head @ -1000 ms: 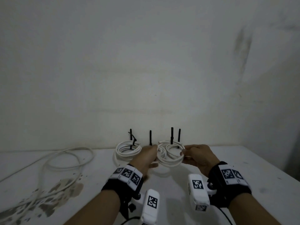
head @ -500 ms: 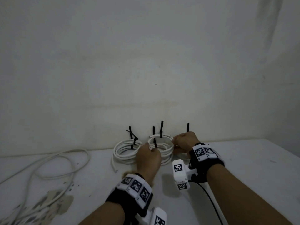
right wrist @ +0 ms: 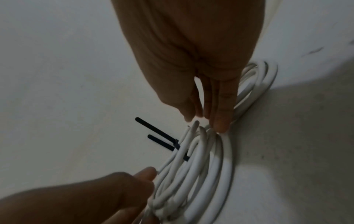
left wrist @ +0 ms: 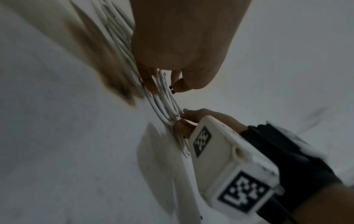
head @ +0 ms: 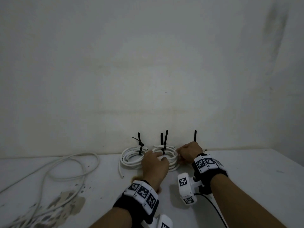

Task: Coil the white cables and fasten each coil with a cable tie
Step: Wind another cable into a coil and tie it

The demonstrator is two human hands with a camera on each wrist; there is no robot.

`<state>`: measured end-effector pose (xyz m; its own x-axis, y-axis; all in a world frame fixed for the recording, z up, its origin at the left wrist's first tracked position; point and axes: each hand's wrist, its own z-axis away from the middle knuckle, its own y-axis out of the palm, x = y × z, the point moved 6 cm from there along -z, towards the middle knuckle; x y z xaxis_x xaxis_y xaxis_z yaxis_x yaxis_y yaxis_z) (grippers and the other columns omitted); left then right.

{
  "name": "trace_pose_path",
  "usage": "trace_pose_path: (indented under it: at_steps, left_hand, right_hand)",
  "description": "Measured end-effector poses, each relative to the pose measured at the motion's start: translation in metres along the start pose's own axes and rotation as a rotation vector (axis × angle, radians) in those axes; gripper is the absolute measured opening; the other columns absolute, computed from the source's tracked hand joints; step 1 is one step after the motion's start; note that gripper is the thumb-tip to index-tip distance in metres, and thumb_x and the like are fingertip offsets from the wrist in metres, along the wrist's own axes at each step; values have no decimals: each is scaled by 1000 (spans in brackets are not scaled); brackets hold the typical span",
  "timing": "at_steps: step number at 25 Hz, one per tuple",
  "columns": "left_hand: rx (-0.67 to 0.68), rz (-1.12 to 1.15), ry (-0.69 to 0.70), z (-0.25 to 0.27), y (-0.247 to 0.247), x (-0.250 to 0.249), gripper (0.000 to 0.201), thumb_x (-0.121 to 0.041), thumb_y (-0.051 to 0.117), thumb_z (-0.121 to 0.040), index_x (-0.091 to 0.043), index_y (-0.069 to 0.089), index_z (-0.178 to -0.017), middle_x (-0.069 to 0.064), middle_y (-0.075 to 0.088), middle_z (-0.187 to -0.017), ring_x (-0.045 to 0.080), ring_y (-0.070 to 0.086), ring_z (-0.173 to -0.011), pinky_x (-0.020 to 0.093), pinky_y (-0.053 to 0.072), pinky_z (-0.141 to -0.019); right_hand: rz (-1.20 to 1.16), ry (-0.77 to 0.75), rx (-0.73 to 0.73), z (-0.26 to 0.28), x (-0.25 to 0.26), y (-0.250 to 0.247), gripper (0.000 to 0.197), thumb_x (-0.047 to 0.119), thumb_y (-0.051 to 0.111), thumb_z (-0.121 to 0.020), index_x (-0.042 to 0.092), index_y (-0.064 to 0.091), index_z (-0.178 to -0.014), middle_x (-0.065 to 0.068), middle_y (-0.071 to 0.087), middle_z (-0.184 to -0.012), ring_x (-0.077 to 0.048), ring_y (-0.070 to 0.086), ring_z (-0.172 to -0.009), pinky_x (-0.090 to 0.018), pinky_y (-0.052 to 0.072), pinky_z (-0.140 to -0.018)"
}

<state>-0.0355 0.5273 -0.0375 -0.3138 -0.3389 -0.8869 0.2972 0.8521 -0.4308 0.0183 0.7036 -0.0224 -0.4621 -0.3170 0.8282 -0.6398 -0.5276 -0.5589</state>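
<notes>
Surface: white table (head: 246,170), stained grey-brown patch at lower left of the head view; plain pale wall (head: 148,71) directly behind, table edge meeting it across mid-frame.

Left hand (head: 154,163): lower centre of the head view, palm down over the near left side of the middle cable coil (head: 171,157); fingers fairly straight, tips touching the white loops, nothing clearly clasped. In the right wrist view, fingers (right wrist: 145,175) against the coil's edge.

Right hand (head: 190,152): right of centre, knuckles up, fingers bent down onto the coil's right side; in the right wrist view, fingers extended with tips (right wrist: 222,124) on the loops. Whether any strand is pinched: cannot tell.

Middle cable coil: flat on the table against the wall, between both hands, bound by black cable ties (head: 163,145) with tails upright.

Second tied coil (head: 131,157): just left, touching or nearly so.

Loose white cable (head: 65,163): uncoiled, far left.

Lone black tie tail (head: 195,135): upright behind the right hand.
</notes>
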Motion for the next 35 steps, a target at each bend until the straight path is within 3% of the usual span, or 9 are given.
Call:
trace_pose_path:
  at_steps: [4, 7, 14, 19, 22, 24, 26, 32, 35]
  left_hand:
    - [16, 160, -74, 6, -29, -5, 22, -18, 59, -88, -22, 67, -108, -3, 66, -106, 15, 62, -79, 26, 51, -68]
    - [34, 185, -137, 15, -67, -9, 18, -22, 54, -92, -18, 70, -99, -4, 66, -87, 12, 59, -68, 25, 53, -56]
    - [-2, 65, -218, 49, -218, 28, 23, -23, 63, -91, -10, 72, -107, 10, 68, -109, 22, 63, -98, 25, 52, -52]
    - [2, -169, -269, 87, -344, 79, 18, -14, 59, -90, -16, 73, -101, 6, 68, -105, 19, 63, -100, 24, 52, -60]
    - [70, -287, -357, 117, -406, 116, 20, -9, 63, -87, -22, 73, -99, 1, 67, -102, 14, 62, -95, 23, 52, -65]
    - [190, -356, -395, 134, -427, 138, 23, -16, 72, -82, -25, 72, -104, -2, 67, -103, 9, 60, -95, 20, 51, -68]
    - [303, -420, -421, 147, -436, 157, 38, -25, 80, -76, -27, 70, -112, -3, 67, -108, 9, 61, -100, 21, 53, -73]
    - [301, -550, -382, 146, -438, 182, 35, -17, 80, -75, -27, 66, -106, 3, 62, -118, 20, 62, -106, 26, 56, -77]
    - [268, -628, -361, 142, -435, 185, 46, -21, 79, -77, -26, 63, -120, 3, 58, -128, 21, 58, -112, 26, 53, -82]
  right_hand:
    - [14, -68, -62, 29, 19, -22, 23, 15, 59, -95, -2, 74, -97, -20, 73, -92, -37, 72, -81, -45, 61, -78]
    - [79, -113, 71, 64, 55, -21, 27, 18, 58, -97, -6, 70, -101, -25, 71, -94, -34, 68, -68, -51, 62, -72]
    - [413, -441, 448, 192, 163, 78, 24, 24, 61, -96, 4, 72, -102, -10, 68, -81, -21, 63, -55, -27, 55, -49]
    - [635, -684, 791, 293, 211, 199, 24, 18, 69, -91, 16, 73, -114, -10, 69, -93, -18, 63, -65, -24, 55, -58]
    - [858, -890, 856, 343, 217, 259, 46, 21, 73, -89, 21, 62, -133, -10, 63, -126, -25, 62, -105, -28, 49, -83]
    - [973, -934, 859, 361, 213, 290, 59, 25, 73, -89, 21, 51, -143, -10, 51, -142, -29, 52, -127, -35, 45, -97]
    - [1058, -942, 853, 370, 211, 309, 61, 25, 73, -89, 17, 48, -143, -11, 46, -146, -31, 47, -131, -38, 44, -100]
    - [1124, -998, 808, 370, 212, 315, 32, 9, 62, -93, 1, 62, -124, -20, 59, -130, -33, 59, -107, -31, 42, -77]
    - [1034, -961, 839, 366, 208, 302, 24, 18, 52, -99, 0, 61, -112, -18, 64, -123, -32, 62, -103, -31, 45, -79]
